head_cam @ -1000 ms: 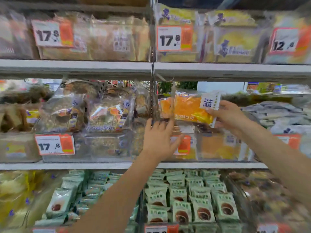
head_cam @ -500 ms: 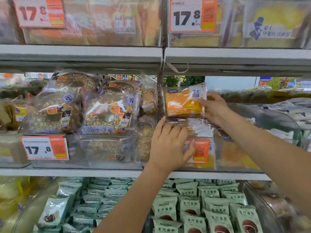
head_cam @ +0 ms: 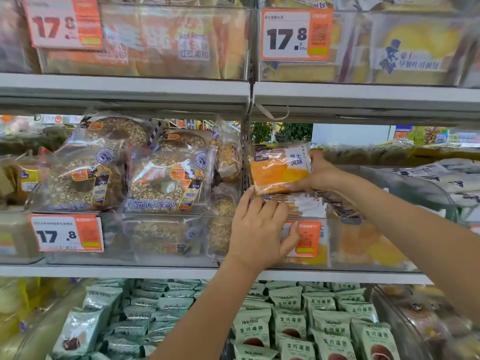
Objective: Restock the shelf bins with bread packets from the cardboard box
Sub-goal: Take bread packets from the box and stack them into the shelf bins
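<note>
My right hand (head_cam: 320,175) grips an orange and white bread packet (head_cam: 279,168) by its right end, holding it upright over the clear plastic bin (head_cam: 363,245) on the middle shelf. My left hand (head_cam: 259,229) lies against the front wall of that bin, fingers stretched up over its rim and touching the packets inside just below the held one. More orange packets show through the bin's wall. The cardboard box is out of view.
Left of the metal shelf upright (head_cam: 245,162), a bin holds ring-shaped grain breads (head_cam: 166,183). An orange price tag (head_cam: 307,237) hangs on the bin front. A shelf board (head_cam: 363,97) runs close above. Green snack packets (head_cam: 291,323) fill the lower shelf.
My right hand has lowered the orange packet and brought it left, down onto the packets in the bin. My left hand stays on the bin front. The view has moved closer.
</note>
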{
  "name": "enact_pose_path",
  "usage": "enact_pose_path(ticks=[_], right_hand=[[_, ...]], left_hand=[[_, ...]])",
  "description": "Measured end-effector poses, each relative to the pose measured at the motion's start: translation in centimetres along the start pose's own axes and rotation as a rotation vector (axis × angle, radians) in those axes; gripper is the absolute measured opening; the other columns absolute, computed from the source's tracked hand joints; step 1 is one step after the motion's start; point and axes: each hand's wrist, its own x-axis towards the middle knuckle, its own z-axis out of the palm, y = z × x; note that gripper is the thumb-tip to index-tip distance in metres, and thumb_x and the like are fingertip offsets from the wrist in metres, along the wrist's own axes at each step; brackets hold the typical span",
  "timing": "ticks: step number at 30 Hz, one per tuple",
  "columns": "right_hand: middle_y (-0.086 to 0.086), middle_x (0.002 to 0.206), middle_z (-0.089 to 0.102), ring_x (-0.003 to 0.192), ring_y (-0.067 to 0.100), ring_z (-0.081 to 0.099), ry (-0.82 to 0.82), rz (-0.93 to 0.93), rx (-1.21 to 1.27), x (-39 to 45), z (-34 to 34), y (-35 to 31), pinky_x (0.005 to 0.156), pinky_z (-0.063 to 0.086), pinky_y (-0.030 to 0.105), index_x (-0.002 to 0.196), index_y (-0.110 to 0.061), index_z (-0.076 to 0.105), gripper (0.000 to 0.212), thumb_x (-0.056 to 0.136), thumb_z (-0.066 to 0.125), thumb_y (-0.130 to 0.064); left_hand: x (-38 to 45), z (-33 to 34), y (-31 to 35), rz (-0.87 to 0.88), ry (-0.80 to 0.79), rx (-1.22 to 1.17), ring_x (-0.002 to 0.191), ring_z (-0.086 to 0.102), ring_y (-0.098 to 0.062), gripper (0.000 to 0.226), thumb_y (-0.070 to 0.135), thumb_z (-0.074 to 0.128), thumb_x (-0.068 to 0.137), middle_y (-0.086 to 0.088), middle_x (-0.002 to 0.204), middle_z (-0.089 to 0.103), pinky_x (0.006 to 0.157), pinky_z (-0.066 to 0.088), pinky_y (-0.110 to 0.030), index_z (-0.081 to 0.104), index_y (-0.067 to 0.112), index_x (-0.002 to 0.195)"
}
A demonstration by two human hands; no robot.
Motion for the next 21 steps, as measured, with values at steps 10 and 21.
enact_pose_path(ticks=[10,21], right_hand=[[0.016,0.117,0.054,0.098,0.028,0.06,0.197,0.059,0.596,0.9,1.6,0.8,0.061,0.059,0.033,0.108,-0.015,0.035,0.06,0.071,0.073,0.013],[-0.003,0.159,0.006,0.146,0.025,0.004,0.019,-0.479,-0.902,1.9,0.8,-2.0,0.112,0.011,0.062,0.149,-0.036,0.003,0.124,0.057,0.084,-0.05]], left_hand=[[0.0,0.1,0.0,-0.01,0.007,-0.012,0.067,0.055,-0.024,0.032,0.038,0.048,0.084,-0.002,0.071,0.062,0.102,0.038,-0.042,0.064,0.011,0.075],[0.0,-0.1,0.0,-0.017,-0.009,-0.009,0.067,0.055,-0.024,0.031,0.037,0.049,0.083,-0.002,0.069,0.061,0.103,0.038,-0.042,0.064,0.011,0.076]])
